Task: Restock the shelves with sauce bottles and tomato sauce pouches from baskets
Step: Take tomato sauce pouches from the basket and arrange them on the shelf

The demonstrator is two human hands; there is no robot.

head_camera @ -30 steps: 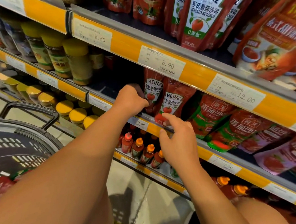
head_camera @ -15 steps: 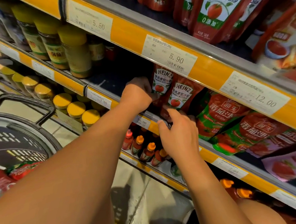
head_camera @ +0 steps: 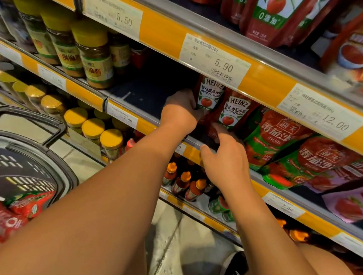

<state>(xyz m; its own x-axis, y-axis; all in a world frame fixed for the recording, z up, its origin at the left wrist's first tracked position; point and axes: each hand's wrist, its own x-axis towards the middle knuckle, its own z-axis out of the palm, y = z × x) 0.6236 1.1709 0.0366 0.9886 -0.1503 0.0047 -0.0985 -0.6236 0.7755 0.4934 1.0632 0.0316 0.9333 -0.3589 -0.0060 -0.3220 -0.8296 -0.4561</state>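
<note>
Two red Heinz ketchup pouches stand on the middle shelf (head_camera: 127, 93) under the 5.90 price tag. My left hand (head_camera: 180, 111) grips the left side of the rear Heinz pouch (head_camera: 209, 92), fingers curled round its edge. My right hand (head_camera: 225, 159) is just below, thumb and fingers pinching the dark bottom edge of the front Heinz pouch (head_camera: 235, 112). A black basket (head_camera: 49, 136) at the left holds more red tomato sauce pouches (head_camera: 17, 210). Small sauce bottles with orange caps (head_camera: 187, 181) stand on the shelf below my right hand.
Green-and-red tomato sauce pouches (head_camera: 276, 141) lie right of the Heinz pouches. Yellow-lidded jars (head_camera: 92, 55) stand left on the same shelf, with more jars (head_camera: 110, 139) one shelf down. Larger Heinz pouches (head_camera: 278, 6) hang above. A dark open stretch of shelf lies left of my left hand.
The view has dropped and moved closer to the shelf. My left hand went deeper along the rear pouch's side. My right hand rose to the front pouch's bottom edge.
</note>
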